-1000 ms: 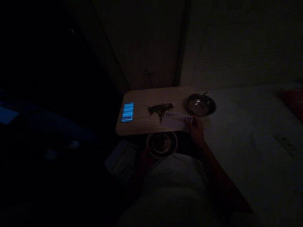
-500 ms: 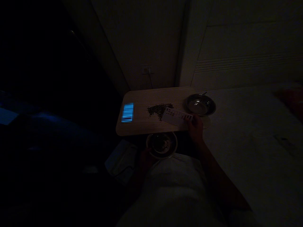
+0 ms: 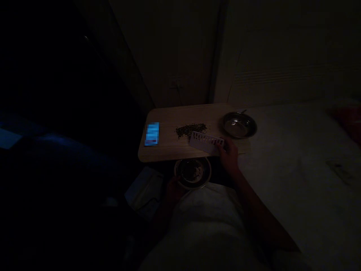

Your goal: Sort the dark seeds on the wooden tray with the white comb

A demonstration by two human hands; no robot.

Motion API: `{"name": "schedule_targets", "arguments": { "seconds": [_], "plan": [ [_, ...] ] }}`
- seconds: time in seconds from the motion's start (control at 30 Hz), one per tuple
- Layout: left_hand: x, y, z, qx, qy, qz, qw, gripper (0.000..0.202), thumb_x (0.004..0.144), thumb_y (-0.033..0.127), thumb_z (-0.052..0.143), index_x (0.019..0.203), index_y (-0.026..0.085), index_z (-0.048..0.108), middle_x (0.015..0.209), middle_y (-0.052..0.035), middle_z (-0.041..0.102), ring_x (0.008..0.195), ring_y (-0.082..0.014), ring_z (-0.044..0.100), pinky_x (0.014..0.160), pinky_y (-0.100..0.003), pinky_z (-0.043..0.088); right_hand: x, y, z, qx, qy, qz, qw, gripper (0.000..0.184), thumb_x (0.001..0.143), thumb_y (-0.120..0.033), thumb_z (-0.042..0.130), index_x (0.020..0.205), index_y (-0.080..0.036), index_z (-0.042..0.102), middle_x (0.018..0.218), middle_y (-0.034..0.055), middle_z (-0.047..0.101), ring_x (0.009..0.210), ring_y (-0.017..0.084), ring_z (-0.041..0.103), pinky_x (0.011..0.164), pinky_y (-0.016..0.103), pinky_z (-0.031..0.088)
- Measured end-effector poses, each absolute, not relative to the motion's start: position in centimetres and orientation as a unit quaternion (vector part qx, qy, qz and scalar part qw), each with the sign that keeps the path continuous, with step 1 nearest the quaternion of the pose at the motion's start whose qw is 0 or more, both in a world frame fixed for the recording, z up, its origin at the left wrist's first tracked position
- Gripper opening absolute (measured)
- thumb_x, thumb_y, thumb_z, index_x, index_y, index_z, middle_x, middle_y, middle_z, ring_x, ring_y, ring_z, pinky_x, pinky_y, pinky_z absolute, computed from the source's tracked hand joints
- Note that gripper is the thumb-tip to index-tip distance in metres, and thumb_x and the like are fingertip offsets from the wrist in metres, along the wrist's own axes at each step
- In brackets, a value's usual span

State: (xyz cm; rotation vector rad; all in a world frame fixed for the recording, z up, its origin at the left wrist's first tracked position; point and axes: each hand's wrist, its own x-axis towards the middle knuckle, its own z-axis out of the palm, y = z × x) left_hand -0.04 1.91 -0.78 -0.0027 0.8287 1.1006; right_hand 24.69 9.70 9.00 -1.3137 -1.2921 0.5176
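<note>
My right hand [image 3: 229, 153] is closed on the right end of a pale, flat piece with a row of slots [image 3: 205, 143], perhaps plastic or card. Its left end touches the near side of a spread of small dark bits [image 3: 189, 130], like seeds or grains, on a light wooden table [image 3: 166, 152]. Below the table's front edge, my left hand [image 3: 174, 188] grips the left rim of a round bowl [image 3: 208, 177]. More dark bits lie inside that bowl. Dim light hides most of the left fingers.
A shiny metal bowl [image 3: 239, 125] with a handle sticking up stands at the table's right end. A lit, blurred screen [image 3: 152, 134] lies at the left end. A pale box-like thing [image 3: 145, 188] is low at left, and a light bed-like surface [image 3: 290, 169] lies right.
My right hand has moved slightly left and toward me with the slotted piece, which now stands more on edge. The left hand and its bowl have stayed put.
</note>
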Motion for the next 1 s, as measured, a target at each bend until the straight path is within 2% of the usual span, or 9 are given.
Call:
{"name": "schedule_targets", "arguments": {
  "seconds": [0.1, 0.33, 0.57, 0.67, 0.8, 1.0],
  "plan": [
    [-0.1, 2.0, -1.0, -0.008, 0.373, 0.506, 0.778, 0.04, 0.076, 0.015, 0.059, 0.116, 0.013, 0.064, 0.105, -0.0112, 0.074, 0.108, -0.0298, 0.065, 0.103, -0.047, 0.044, 25.0, 9.6, 9.0, -0.573, -0.548, 0.205, 0.574, 0.013, 0.086, -0.033, 0.058, 0.093, -0.022, 0.061, 0.083, 0.0016, 0.065, 0.075, 0.018, 0.059, 0.065, 0.028, 0.045],
    [0.1, 2.1, -0.5, -0.001, 0.362, 0.52, 0.773, 0.042, 0.076, 0.012, 0.058, 0.116, 0.016, 0.065, 0.106, -0.008, 0.074, 0.108, -0.0285, 0.066, 0.105, -0.047, 0.042, 26.7, 10.1, 8.4, -0.588, -0.513, 0.18, 0.599, 0.017, 0.083, -0.033, 0.061, 0.095, -0.021, 0.062, 0.083, 0.0014, 0.065, 0.074, 0.018, 0.058, 0.068, 0.03, 0.046],
    [-0.3, 2.2, -1.7, -0.01, 0.381, 0.52, 0.764, 0.033, 0.075, 0.011, 0.058, 0.106, 0.015, 0.068, 0.102, -0.0094, 0.075, 0.102, -0.0283, 0.068, 0.101, -0.046, 0.046, 26.4, 10.3, 8.8, -0.581, -0.52, 0.179, 0.6, 0.016, 0.084, -0.033, 0.059, 0.095, -0.021, 0.061, 0.083, 0.0015, 0.064, 0.075, 0.018, 0.058, 0.068, 0.03, 0.045],
    [-0.3, 2.2, -1.9, -0.012, 0.376, 0.516, 0.769, 0.035, 0.076, 0.012, 0.058, 0.109, 0.013, 0.068, 0.104, -0.0113, 0.075, 0.104, -0.0296, 0.067, 0.101, -0.047, 0.046, 25.9, 10.3, 8.8, -0.576, -0.537, 0.177, 0.591, 0.015, 0.085, -0.033, 0.059, 0.094, -0.021, 0.061, 0.082, 0.0007, 0.064, 0.074, 0.017, 0.057, 0.066, 0.028, 0.044],
    [-0.1, 2.2, -1.4, -0.013, 0.351, 0.529, 0.773, 0.044, 0.074, 0.011, 0.057, 0.117, 0.015, 0.065, 0.11, -0.0086, 0.074, 0.112, -0.0294, 0.064, 0.105, -0.045, 0.042, 25.6, 10.3, 8.7, -0.571, -0.544, 0.18, 0.588, 0.014, 0.086, -0.031, 0.058, 0.095, -0.021, 0.061, 0.084, 0.0008, 0.064, 0.075, 0.016, 0.058, 0.066, 0.027, 0.044],
    [0.1, 2.2, -0.8, -0.029, 0.342, 0.489, 0.802, 0.033, 0.076, 0.014, 0.057, 0.107, 0.012, 0.068, 0.099, -0.0096, 0.076, 0.098, -0.027, 0.069, 0.104, -0.045, 0.042, 25.2, 9.9, 9.0, -0.565, -0.547, 0.186, 0.59, 0.014, 0.086, -0.032, 0.058, 0.095, -0.021, 0.061, 0.084, 0.0012, 0.064, 0.074, 0.017, 0.058, 0.067, 0.028, 0.045]
  ]
}}
